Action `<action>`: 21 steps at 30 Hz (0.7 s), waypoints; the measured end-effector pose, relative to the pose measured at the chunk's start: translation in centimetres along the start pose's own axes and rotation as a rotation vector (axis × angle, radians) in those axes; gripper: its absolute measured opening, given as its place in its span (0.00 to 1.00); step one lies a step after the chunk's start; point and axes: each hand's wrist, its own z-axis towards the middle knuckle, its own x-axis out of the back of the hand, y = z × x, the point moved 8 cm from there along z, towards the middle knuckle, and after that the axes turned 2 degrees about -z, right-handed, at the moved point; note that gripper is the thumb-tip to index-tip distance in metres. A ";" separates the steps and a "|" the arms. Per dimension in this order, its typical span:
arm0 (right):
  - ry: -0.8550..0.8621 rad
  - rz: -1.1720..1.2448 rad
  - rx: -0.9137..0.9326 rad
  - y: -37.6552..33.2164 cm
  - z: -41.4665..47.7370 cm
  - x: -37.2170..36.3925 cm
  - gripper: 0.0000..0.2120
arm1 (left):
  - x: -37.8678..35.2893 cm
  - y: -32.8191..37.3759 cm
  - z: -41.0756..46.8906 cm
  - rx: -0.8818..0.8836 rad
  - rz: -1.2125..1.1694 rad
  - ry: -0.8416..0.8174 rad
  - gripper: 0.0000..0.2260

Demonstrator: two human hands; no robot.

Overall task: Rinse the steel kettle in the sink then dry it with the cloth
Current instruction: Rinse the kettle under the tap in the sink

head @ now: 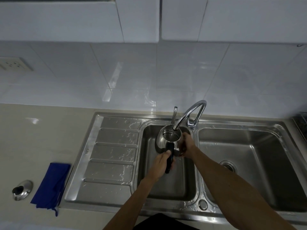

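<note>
Steel kettle (163,141) is held over the L basin (166,188) of the sink (116,205), lidless, mouth open under the tap. Nearest: dark clothing (162,221), cut off by the bottom edge, w/ both forearms reaching in from there. L hand (162,165) has fingers wrapped round the black handle (171,150), whose lower end pokes out below the fist. R hand (186,143) lies against the kettle's R side, thumb up nr the rim; fingertips are hidden behind the body, so can't tell if it clasps or just presses flat. On the counter (33,138) at near L, a folded blue cloth (51,186) lies just beside the sink edge. A steel lid (22,190) w/ dark knob sits L of it, not touching. Drainboard (113,155) is beaded w/ water. R basin (249,163) shows a strainer (228,165), its near edge cut by the R forearm. Further back, the tap (189,112) arcs down into the kettle mouth; water glints inside, stream itself hard to make out. Thin kettle spout (174,115) stands up on the far side. Dark item (300,120) at the R edge is cut off, unreadable. Behind: tiled wall (149,72), blurred socket (13,63) at L, cabinets (83,19) above.
</note>
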 end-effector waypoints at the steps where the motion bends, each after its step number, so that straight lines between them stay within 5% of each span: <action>1: -0.007 0.011 -0.001 0.1 0.0 -0.1 0.32 | 0.1 0.0 0.0 -0.001 -0.008 0.029 0.19; 7: -0.065 0.015 0.013 0.0 0.3 -0.2 0.19 | 0.5 0.3 -0.6 -0.081 -0.136 0.317 0.20; 14: -0.126 -0.130 0.043 -1.3 0.2 0.5 0.18 | 0.3 -0.3 -0.5 -0.095 -0.213 0.490 0.18; 19: 0.046 -0.278 0.283 -6.9 1.4 2.0 0.14 | 0.2 -0.3 -0.6 -0.096 -0.215 0.505 0.17; 21: 0.161 -0.380 0.435 -9.7 1.6 2.7 0.21 | 0.1 -0.4 -0.6 -0.096 -0.214 0.501 0.17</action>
